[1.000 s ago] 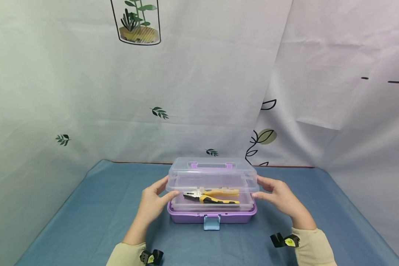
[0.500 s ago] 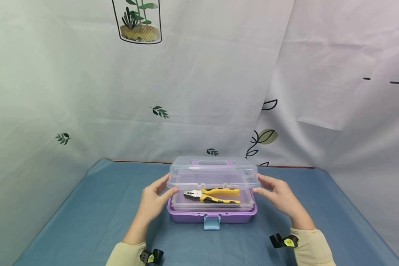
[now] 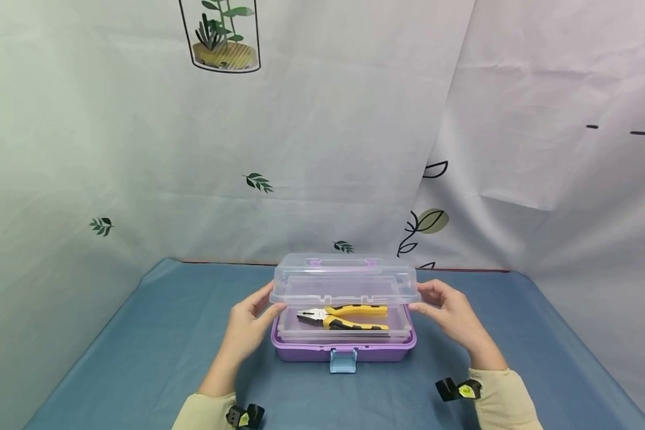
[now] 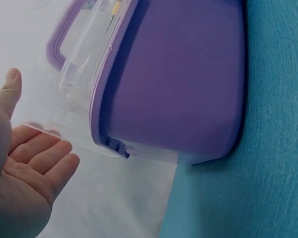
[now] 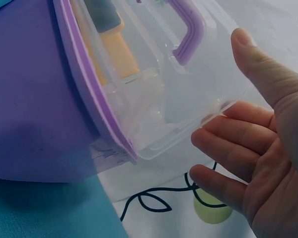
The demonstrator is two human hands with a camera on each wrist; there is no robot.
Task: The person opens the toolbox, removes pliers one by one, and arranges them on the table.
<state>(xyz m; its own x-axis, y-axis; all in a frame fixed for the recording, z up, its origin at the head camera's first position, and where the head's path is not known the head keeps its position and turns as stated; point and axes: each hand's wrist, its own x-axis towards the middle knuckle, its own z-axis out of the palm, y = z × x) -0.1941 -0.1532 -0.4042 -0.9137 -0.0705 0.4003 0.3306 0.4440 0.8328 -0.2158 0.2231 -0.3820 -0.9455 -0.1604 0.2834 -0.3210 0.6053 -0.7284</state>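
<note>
A purple toolbox stands on the table with its clear lid tilted up above it. Pliers with yellow and black handles lie in the clear tray under the lid. At the lid's left end is my left hand, and in the left wrist view its fairly straight fingers touch the lid's edge while the thumb stands apart. My right hand is at the right end. Its extended fingers meet the lid's edge, thumb raised away. A purple handle sits on the lid.
A blue latch hangs down at the front of the toolbox. Blue cloth covers the table. A patterned white curtain rises behind and at the sides. Each wrist bears a small black device.
Over the first half second the lid's front edge rose and tilted back, uncovering the pliers, while my hands rose slightly with it. Since then the lid has stayed almost still.
</note>
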